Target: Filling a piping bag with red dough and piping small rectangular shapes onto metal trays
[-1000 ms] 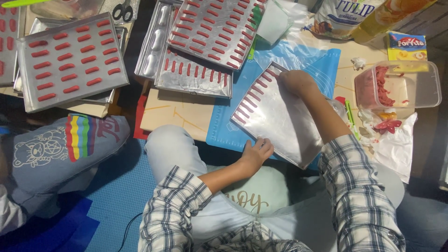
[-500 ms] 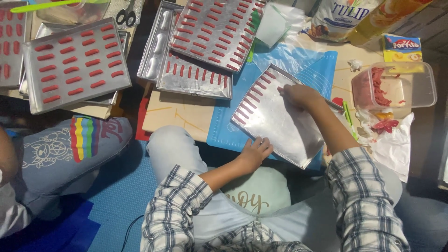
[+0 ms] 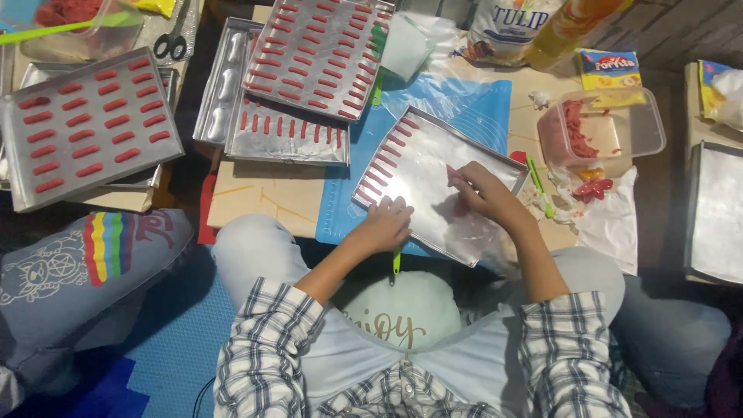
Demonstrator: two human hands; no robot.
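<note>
Scissors top left; yellow bottle, flour bag top.

I count five shiny rectangular metal trays by my two hands, one clear plastic tub, one pair of scissors.

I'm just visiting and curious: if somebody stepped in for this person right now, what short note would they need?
Left hand rests on the near edge of the metal tray, steadying it.
Right hand is over the tray's middle, fingertips pinching a small red piece; grip looks closed.
Done: one row of red strips along the tray's left edge.
Left: the rest of the tray is bare.
Red dough sits in the clear tub at right; filled trays lie at left.
</note>
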